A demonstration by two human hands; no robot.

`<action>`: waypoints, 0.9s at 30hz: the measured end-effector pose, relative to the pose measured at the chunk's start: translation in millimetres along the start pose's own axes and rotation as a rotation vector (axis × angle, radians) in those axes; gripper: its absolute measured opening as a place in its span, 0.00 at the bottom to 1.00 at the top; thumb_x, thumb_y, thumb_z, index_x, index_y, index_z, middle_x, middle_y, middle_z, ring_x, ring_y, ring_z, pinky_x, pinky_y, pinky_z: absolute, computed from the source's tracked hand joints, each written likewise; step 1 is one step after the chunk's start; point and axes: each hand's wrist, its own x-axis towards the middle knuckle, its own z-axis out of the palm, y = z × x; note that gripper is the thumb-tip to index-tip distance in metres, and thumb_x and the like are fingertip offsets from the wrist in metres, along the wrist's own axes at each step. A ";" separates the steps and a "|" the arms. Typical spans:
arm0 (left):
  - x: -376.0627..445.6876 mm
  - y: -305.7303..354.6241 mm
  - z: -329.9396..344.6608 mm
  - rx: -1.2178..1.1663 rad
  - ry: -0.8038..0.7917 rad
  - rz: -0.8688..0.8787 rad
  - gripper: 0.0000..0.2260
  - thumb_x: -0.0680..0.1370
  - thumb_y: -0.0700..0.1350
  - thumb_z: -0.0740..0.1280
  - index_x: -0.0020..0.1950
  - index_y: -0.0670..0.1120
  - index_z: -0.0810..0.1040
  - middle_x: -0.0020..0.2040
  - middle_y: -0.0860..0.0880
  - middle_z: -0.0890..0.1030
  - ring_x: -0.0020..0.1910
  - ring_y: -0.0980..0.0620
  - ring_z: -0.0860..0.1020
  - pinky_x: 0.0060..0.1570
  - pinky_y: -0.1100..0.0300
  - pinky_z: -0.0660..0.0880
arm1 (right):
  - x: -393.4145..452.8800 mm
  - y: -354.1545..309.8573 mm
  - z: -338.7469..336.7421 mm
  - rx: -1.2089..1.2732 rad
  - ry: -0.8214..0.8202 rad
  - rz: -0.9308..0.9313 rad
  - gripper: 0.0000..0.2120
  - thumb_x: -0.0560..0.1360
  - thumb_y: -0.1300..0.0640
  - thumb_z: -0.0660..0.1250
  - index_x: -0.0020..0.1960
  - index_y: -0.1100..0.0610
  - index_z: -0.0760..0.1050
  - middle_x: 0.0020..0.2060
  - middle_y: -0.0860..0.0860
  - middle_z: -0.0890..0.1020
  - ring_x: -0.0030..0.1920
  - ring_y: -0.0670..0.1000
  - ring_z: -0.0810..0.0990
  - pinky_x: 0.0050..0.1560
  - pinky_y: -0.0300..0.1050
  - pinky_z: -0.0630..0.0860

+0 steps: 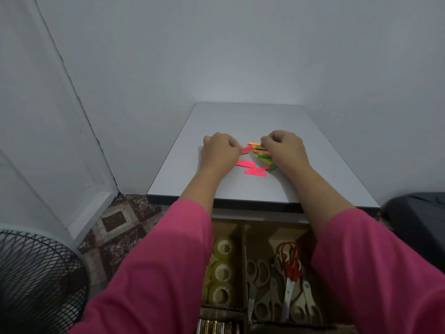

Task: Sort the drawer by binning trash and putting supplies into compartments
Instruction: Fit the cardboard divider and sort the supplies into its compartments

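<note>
Head view: left hand (218,150) pinches a pink strip (246,149); right hand (284,148) fingers curl, hiding their hold on the coloured strips (261,153)

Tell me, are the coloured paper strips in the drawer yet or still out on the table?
Out. The paper strips lie scattered on the table, between left hand and right hand; the drawer below holds tape rolls and scissors.

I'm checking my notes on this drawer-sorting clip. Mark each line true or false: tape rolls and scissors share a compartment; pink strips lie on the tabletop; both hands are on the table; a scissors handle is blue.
1. False: the clear tape rolls sit in a compartment left of the scissors.
2. True: the flat pink paper strips lie on the grey tabletop.
3. True: left hand, right hand.
4. False: one pair is red-handled, the others pale.
</note>
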 end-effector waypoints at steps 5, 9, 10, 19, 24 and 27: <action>3.1 -6.2 2.1 -0.102 0.042 -0.055 0.09 0.75 0.41 0.61 0.36 0.52 0.73 0.39 0.58 0.76 0.48 0.48 0.77 0.49 0.48 0.77 | 4.3 -0.2 3.2 -0.133 0.010 -0.111 0.07 0.75 0.52 0.64 0.44 0.51 0.81 0.42 0.44 0.81 0.49 0.50 0.78 0.53 0.50 0.74; 5.8 -9.7 3.2 -0.160 0.085 -0.082 0.09 0.76 0.42 0.59 0.40 0.56 0.70 0.45 0.50 0.78 0.46 0.45 0.77 0.45 0.48 0.77 | 15.0 -1.6 3.4 -0.314 -0.054 -0.164 0.07 0.75 0.49 0.65 0.48 0.45 0.82 0.48 0.48 0.80 0.54 0.51 0.76 0.54 0.49 0.70; 6.1 -9.9 3.3 -0.166 0.086 -0.088 0.09 0.75 0.42 0.59 0.40 0.56 0.69 0.46 0.49 0.78 0.46 0.45 0.77 0.45 0.49 0.77 | 18.3 -3.4 4.1 -0.385 -0.087 -0.178 0.07 0.75 0.46 0.65 0.49 0.43 0.82 0.48 0.48 0.80 0.54 0.52 0.75 0.54 0.49 0.68; 7.6 -12.0 4.3 -0.171 0.081 -0.108 0.07 0.75 0.42 0.60 0.45 0.56 0.71 0.48 0.48 0.78 0.45 0.45 0.77 0.42 0.53 0.75 | 34.6 -28.1 15.2 -0.673 -0.237 -0.182 0.08 0.73 0.50 0.64 0.48 0.46 0.81 0.48 0.46 0.82 0.55 0.53 0.76 0.56 0.49 0.63; 8.5 -13.2 4.3 -0.174 0.085 -0.105 0.07 0.74 0.42 0.60 0.46 0.55 0.71 0.47 0.48 0.78 0.44 0.45 0.78 0.40 0.55 0.74 | 39.3 -28.6 25.5 -0.600 -0.214 -0.053 0.08 0.70 0.53 0.64 0.44 0.54 0.81 0.42 0.50 0.83 0.49 0.55 0.79 0.49 0.48 0.63; 9.5 -14.4 4.6 -0.183 0.091 -0.098 0.07 0.73 0.42 0.60 0.45 0.55 0.71 0.47 0.48 0.78 0.44 0.45 0.78 0.42 0.52 0.77 | 39.8 -30.7 26.8 -0.619 -0.214 -0.032 0.10 0.70 0.52 0.64 0.46 0.55 0.80 0.43 0.51 0.82 0.49 0.55 0.78 0.49 0.48 0.63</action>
